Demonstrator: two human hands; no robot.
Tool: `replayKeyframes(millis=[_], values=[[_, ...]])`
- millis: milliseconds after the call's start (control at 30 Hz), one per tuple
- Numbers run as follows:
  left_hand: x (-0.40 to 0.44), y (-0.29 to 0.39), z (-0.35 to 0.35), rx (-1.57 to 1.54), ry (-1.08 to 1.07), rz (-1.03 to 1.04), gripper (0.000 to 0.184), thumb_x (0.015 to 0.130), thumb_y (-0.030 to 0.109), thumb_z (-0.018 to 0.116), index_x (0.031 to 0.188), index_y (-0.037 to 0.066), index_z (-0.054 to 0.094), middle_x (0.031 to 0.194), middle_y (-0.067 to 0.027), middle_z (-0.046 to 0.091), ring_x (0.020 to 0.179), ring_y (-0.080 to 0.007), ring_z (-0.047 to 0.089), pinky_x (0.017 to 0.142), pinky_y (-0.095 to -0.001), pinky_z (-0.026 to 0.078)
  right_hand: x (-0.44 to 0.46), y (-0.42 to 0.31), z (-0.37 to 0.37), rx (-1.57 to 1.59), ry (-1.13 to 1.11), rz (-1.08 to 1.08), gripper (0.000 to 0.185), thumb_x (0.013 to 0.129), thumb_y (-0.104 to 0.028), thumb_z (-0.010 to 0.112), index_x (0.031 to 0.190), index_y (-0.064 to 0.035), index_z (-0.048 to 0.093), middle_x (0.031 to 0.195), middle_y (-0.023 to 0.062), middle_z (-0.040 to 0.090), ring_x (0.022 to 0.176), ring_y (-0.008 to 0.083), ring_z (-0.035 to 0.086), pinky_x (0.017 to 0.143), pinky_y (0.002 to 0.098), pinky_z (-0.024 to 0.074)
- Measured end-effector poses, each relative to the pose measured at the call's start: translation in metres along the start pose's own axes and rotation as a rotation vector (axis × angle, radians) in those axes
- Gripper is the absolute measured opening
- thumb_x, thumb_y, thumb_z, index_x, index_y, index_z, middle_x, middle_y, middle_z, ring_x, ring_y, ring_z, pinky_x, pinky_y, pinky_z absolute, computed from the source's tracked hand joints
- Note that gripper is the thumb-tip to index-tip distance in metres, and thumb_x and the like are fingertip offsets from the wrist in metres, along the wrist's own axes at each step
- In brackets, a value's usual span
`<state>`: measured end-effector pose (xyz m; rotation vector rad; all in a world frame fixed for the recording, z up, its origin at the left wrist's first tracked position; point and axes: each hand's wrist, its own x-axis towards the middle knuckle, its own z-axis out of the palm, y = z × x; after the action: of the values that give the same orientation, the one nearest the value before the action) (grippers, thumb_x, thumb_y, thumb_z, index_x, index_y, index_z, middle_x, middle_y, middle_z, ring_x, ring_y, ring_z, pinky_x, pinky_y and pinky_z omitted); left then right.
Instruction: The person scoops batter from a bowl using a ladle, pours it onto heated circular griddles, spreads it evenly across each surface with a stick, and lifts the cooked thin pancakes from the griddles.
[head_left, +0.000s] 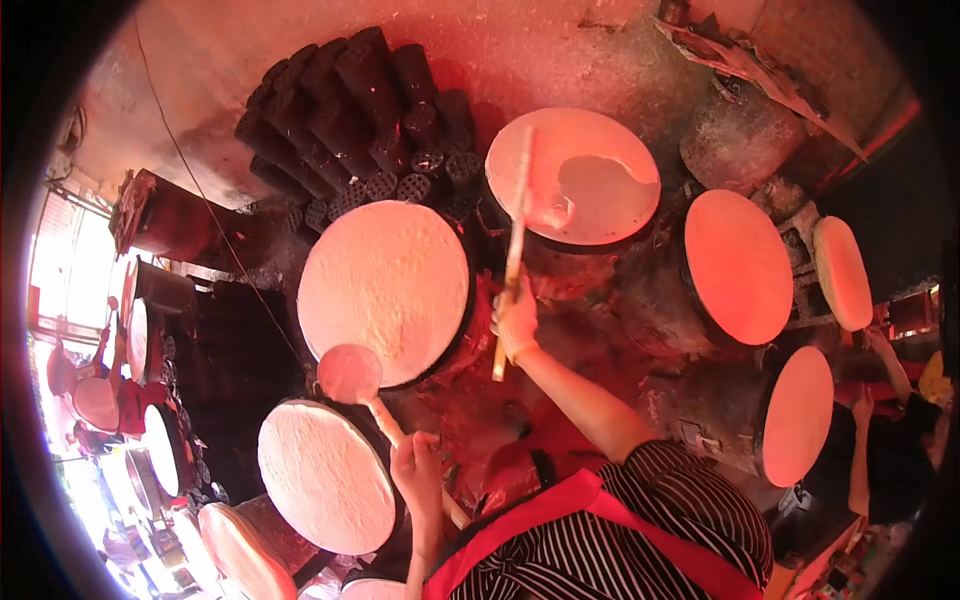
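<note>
Wall [500, 50]: rough, stained | blk cyls [365, 75]: perf'd, stacked | window [62, 245]: L, v. bright | light: reddish

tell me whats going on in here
The person's right hand holds a long stick over a round plate whose pale coating looks partly spread. The left hand grips a round-headed paddle, its head over the edge of a fully coated plate. Another person is at the far right.

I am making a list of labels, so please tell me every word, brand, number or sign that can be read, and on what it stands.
None can be read.
No writing shows on the long stick, round paddle or red apron.
Far left and lower right: too blurred to tell.
</note>
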<state>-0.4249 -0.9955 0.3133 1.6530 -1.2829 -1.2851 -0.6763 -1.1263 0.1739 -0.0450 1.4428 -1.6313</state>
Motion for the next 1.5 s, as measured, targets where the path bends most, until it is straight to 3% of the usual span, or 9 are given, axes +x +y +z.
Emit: replayKeyframes(millis=[167, 267, 467, 600, 767, 867, 1067, 1267, 1500], values=[[-0.003, 0.008, 0.014, -0.126, -0.058, -0.004, 0.040, 0.105, 0.032, 0.048, 0.086, 0.003, 0.067, 0.069, 0.0008, 0.047, 0.053, -0.0060, 0.040, 0.045, -0.0214, 0.031, -0.046, -0.031, -0.062, 0.149, 0.100, 0.025, 0.048, 0.104, -0.020, 0.042, 0.148, -0.0343, 0.032, 0.060, -0.0050, 0.038, 0.042, 0.0068, 0.036, 0.036, 0.0233, 0.0289], [-0.013, 0.025, 0.015, -0.216, -0.105, -0.053, 0.050, 0.107, 0.043, 0.039, 0.089, 0.004, 0.066, 0.061, 0.0040, 0.042, 0.049, -0.0043, 0.037, 0.043, -0.0203, 0.029, -0.032, -0.051, -0.029, 0.245, 0.117, -0.073, 0.034, 0.106, -0.035, 0.042, 0.139, -0.0274, 0.037, 0.062, -0.0045, 0.041, 0.041, 0.0074, 0.036, 0.037, 0.0235, 0.0291], [-0.020, 0.042, 0.035, -0.191, -0.165, -0.021, 0.062, 0.106, 0.052, 0.028, 0.091, 0.005, 0.065, 0.058, 0.0064, 0.038, 0.045, -0.0029, 0.032, 0.042, -0.0195, 0.027, -0.017, -0.047, -0.062, -0.169, -0.126, 0.055, 0.042, 0.105, -0.033, 0.045, 0.146, -0.0351, 0.038, 0.062, -0.0049, 0.042, 0.044, 0.0076, 0.037, 0.040, 0.0244, 0.0325], [-0.018, 0.028, 0.053, -0.187, -0.216, -0.049, 0.049, 0.106, 0.044, 0.039, 0.092, 0.005, 0.065, 0.058, 0.0067, 0.038, 0.046, -0.0024, 0.032, 0.042, -0.0198, 0.028, -0.028, -0.075, -0.166, -0.009, -0.043, 0.088, 0.032, 0.103, -0.037, 0.048, 0.135, -0.0329, 0.043, 0.064, -0.0023, 0.048, 0.040, 0.0088, 0.037, 0.037, 0.0244, 0.0305], [-0.021, 0.033, 0.089, -0.155, -0.253, -0.014, 0.040, 0.106, 0.030, 0.048, 0.083, 0.004, 0.067, 0.066, 0.0058, 0.034, 0.046, -0.0008, 0.031, 0.041, -0.0217, 0.023, -0.026, -0.128, -0.145, 0.080, -0.082, -0.055, 0.032, 0.104, -0.037, 0.045, 0.135, -0.0259, 0.043, 0.063, 0.0009, 0.049, 0.040, 0.0106, 0.038, 0.037, 0.0266, 0.0313], [-0.023, 0.044, 0.115, -0.130, -0.289, -0.018, 0.040, 0.106, 0.030, 0.048, 0.083, 0.004, 0.067, 0.066, 0.0058, 0.035, 0.045, -0.0010, 0.031, 0.041, -0.0215, 0.024, -0.032, -0.128, -0.160, -0.234, -0.403, 0.082, 0.034, 0.105, -0.028, 0.043, 0.139, -0.0260, 0.045, 0.062, 0.0004, 0.048, 0.040, 0.0103, 0.039, 0.038, 0.0275, 0.0323], [-0.031, 0.058, 0.158, -0.064, -0.276, -0.021, 0.041, 0.106, 0.034, 0.044, 0.087, 0.004, 0.065, 0.059, 0.0069, 0.032, 0.044, -0.0012, 0.030, 0.040, -0.0210, 0.024, 0.004, -0.164, -0.294, -0.141, -0.169, 0.188, 0.034, 0.103, -0.035, 0.045, 0.137, -0.0337, 0.045, 0.060, 0.0019, 0.048, 0.037, 0.0108, 0.035, 0.035, 0.0258, 0.0286], [-0.040, 0.075, 0.215, -0.300, -0.287, -0.142, 0.051, 0.107, 0.044, 0.037, 0.089, 0.004, 0.064, 0.055, 0.0065, 0.035, 0.043, -0.0021, 0.030, 0.040, -0.0205, 0.025, -0.005, -0.191, -0.281, -0.300, -0.475, 0.236, 0.039, 0.106, -0.029, 0.041, 0.145, -0.0323, 0.039, 0.064, 0.0012, 0.048, 0.040, 0.0093, 0.035, 0.038, 0.0254, 0.0291], [-0.052, 0.081, 0.257, -0.261, -0.260, -0.136, 0.047, 0.106, 0.043, 0.041, 0.091, 0.005, 0.065, 0.059, 0.0063, 0.037, 0.046, -0.0012, 0.031, 0.040, -0.0199, 0.025, 0.068, -0.240, -0.333, -0.109, -0.294, 0.136, 0.042, 0.104, -0.030, 0.046, 0.145, -0.0298, 0.038, 0.068, 0.0031, 0.051, 0.044, 0.0108, 0.038, 0.040, 0.0256, 0.0308]])
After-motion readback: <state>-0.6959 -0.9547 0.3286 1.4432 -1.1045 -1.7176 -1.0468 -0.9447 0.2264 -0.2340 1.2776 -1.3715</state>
